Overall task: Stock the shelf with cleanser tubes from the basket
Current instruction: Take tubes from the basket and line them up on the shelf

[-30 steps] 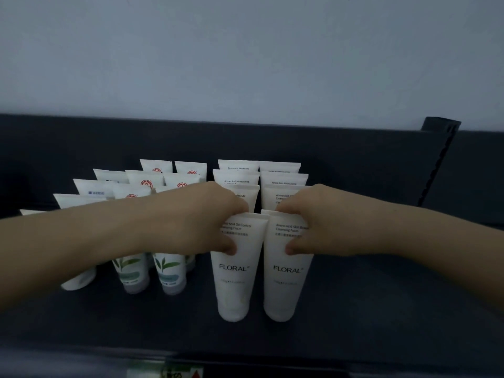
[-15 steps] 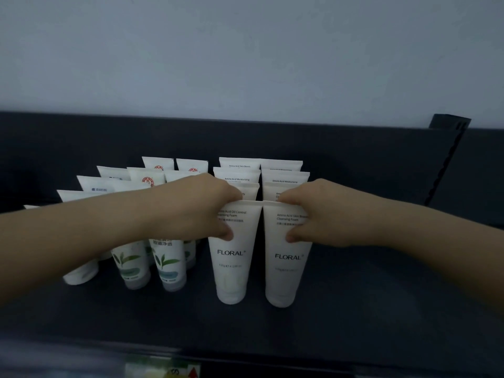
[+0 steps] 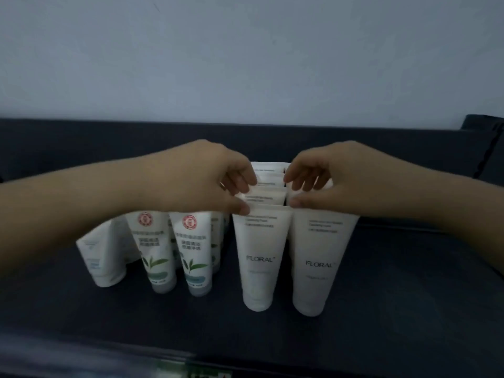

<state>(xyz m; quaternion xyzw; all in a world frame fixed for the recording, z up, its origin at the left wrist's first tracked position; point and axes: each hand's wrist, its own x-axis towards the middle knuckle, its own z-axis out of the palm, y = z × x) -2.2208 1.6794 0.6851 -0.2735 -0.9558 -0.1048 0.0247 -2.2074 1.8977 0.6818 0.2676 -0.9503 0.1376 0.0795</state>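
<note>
Presently we note the left hand [image 3: 201,184] pinching the top edge of the left FLORAL tube [image 3: 259,255], thumb in front, fingers curled behind. The right hand [image 3: 341,178] likewise grips the right FLORAL tube [image 3: 319,263]. Both stand cap-down, side by side, heading two rows on the dark shelf [image 3: 409,296], with green-leaf tubes [image 3: 155,246] just to the left.
</note>
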